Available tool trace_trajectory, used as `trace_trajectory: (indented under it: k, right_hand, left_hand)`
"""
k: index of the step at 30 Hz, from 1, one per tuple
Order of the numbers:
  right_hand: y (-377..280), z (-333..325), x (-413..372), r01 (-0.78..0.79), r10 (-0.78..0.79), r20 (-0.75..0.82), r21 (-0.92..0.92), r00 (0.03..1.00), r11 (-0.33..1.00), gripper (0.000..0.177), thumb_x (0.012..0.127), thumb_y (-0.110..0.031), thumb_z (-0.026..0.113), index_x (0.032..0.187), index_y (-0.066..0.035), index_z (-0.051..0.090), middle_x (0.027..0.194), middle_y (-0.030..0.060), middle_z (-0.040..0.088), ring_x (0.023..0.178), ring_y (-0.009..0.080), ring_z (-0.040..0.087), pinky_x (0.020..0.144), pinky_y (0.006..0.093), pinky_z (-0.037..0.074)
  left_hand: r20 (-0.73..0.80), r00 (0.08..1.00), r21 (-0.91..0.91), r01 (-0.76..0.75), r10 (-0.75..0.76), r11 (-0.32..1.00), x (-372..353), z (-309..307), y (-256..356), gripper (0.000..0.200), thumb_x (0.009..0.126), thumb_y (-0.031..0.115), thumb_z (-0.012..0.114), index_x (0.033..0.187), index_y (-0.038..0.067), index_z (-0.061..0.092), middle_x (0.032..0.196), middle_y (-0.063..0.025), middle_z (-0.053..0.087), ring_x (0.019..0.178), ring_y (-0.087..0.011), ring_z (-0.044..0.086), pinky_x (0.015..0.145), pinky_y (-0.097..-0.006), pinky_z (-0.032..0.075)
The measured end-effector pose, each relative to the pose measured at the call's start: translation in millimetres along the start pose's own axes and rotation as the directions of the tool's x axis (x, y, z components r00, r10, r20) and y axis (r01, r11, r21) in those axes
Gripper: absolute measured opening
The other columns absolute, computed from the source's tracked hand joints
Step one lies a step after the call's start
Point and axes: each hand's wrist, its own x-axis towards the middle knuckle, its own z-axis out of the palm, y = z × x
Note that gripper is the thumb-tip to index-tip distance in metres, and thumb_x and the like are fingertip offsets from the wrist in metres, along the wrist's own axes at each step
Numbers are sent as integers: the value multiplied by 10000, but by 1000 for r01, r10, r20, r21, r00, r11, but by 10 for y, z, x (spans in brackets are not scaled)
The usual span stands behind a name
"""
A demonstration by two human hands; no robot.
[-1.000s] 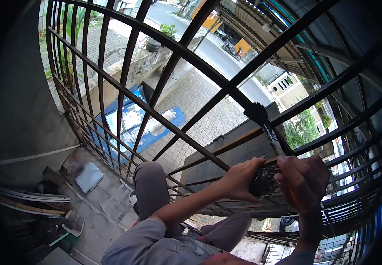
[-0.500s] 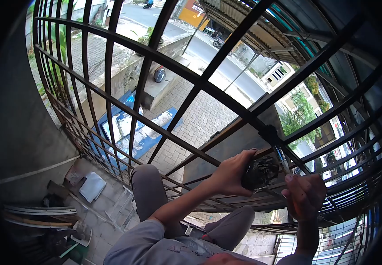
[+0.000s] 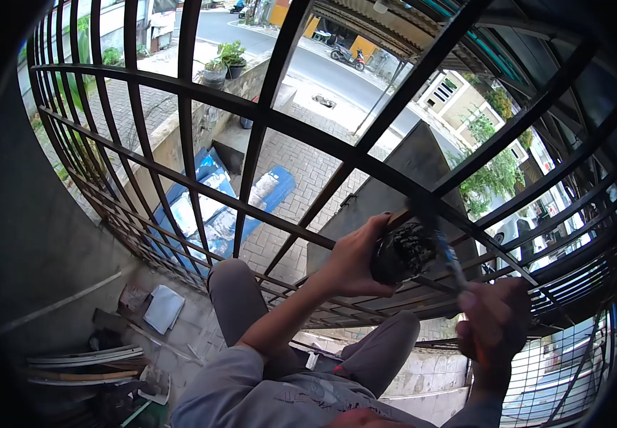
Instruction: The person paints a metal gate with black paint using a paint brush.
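My left hand (image 3: 351,262) is wrapped round a dark cup (image 3: 388,265) whose inside is smeared with black paint (image 3: 415,248). The cup is tilted toward me, close under the metal bars of a dark grille (image 3: 308,133). In my right hand (image 3: 495,317), pinched by its handle, is a paintbrush (image 3: 452,258). Its dark, blurred bristles overlap a diagonal bar just above and beside the cup's mouth. My two legs (image 3: 237,292) are bent below the left arm.
Beyond the bars stand a dark panel (image 3: 394,196) and a blue sheet with white patches (image 3: 215,221) on paving. Lower left, a white folded sheet (image 3: 163,309) and curved strips (image 3: 87,357) lie by a grey wall (image 3: 44,242). Outside run a road and a parked motorbike (image 3: 347,57).
The view has shifted, moving the grille and the street scene in the frame. My left hand and the cup appear slightly further left; the brush's bristles now sit over the bar beside the cup.
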Motion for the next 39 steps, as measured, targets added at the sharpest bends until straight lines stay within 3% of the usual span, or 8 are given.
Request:
trace_trajectory:
  k: [3,5,9,13,27,31,33,39]
  right_hand:
    - [-69,383,371,147,-144,-55,62,988,987,320,970,-298,780,1183,-74,696,1014,72,707,784,185,701,624,330,477]
    - [73,670,587,192,-187,-87,51,978,980,306,952,-274,800,1158,-64,718,994,68,717,780,165,710,611,309,466]
    - [185,680,545,210,-208,-98,12,973,978,244,932,-211,819,1086,-30,763,941,70,736,757,146,714,596,288,452]
    - [285,509,119,128,-129,-41,-12,991,992,279,963,-222,791,1172,-49,726,985,71,724,775,189,713,613,318,471]
    - [336,8,-1494,-225,209,-97,-207,973,952,277,1100,-244,575,1247,-19,639,1023,143,688,810,316,684,706,458,503]
    - [339,-63,-1797,-390,368,-225,-63,902,919,277,1059,-276,644,1143,-17,697,911,126,710,785,306,660,703,436,500]
    - [345,-152,-1954,-495,520,-15,285,854,821,352,1022,-369,700,1110,-29,724,895,110,714,762,310,652,684,416,503]
    - [119,202,-2431,-759,829,138,505,542,412,482,893,-459,841,1005,5,774,830,97,723,684,203,688,645,315,517]
  left_hand:
    - [-33,999,-125,-44,41,991,-84,244,-508,1147,619,472,926,1539,33,401,1404,-286,598,1258,-442,645,1049,-482,524]
    - [167,968,-371,236,-186,898,-159,340,-751,1101,654,520,910,1532,29,461,1490,-283,558,1316,-432,619,1091,-478,508]
    - [-28,999,-251,-29,22,967,-113,238,-437,1040,625,424,938,1478,25,494,1402,-255,619,1251,-415,663,1029,-469,542]
    - [24,998,-11,54,-54,998,-23,13,-5,1081,582,363,938,1466,73,387,1171,-225,668,1041,-431,718,888,-485,573]
    - [24,998,39,60,-61,997,-11,14,9,1171,570,425,963,1519,104,356,1247,-238,678,1148,-420,717,952,-460,568]
    - [17,999,37,41,-42,998,-12,31,-21,1174,548,396,934,1508,64,345,1205,-248,652,1085,-440,698,910,-478,545]
    - [21,999,47,44,-45,998,-18,37,-26,1176,550,399,936,1509,70,341,1207,-246,651,1087,-439,698,914,-480,546]
    - [9,1000,69,24,-25,997,-19,31,-21,1197,576,396,970,1538,71,337,1273,-225,673,1150,-394,723,963,-432,562]
